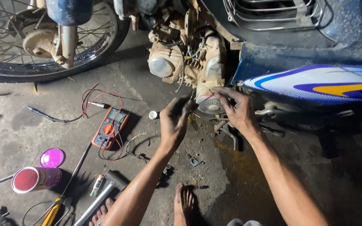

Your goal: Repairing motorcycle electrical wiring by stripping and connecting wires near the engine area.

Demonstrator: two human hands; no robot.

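Observation:
A dusty tan motorcycle engine (189,58) hangs under a blue bike body with a white, blue and yellow side panel (319,83). At the engine's lower side sits a round grey cover (211,107). My right hand (236,109) rests on that cover, its greasy fingers spread over the rim. My left hand (174,121) hovers just left of the cover, fingers curled loosely, dark with grease; I cannot tell whether it pinches anything small.
A spoked front wheel (42,42) stands at top left. On the concrete lie an orange multimeter (110,127) with red and black leads, a pink can (34,179), its purple lid (52,157), a small white cap (153,114), a screwdriver (55,209), a wrench (99,201). My bare feet (184,203) show below.

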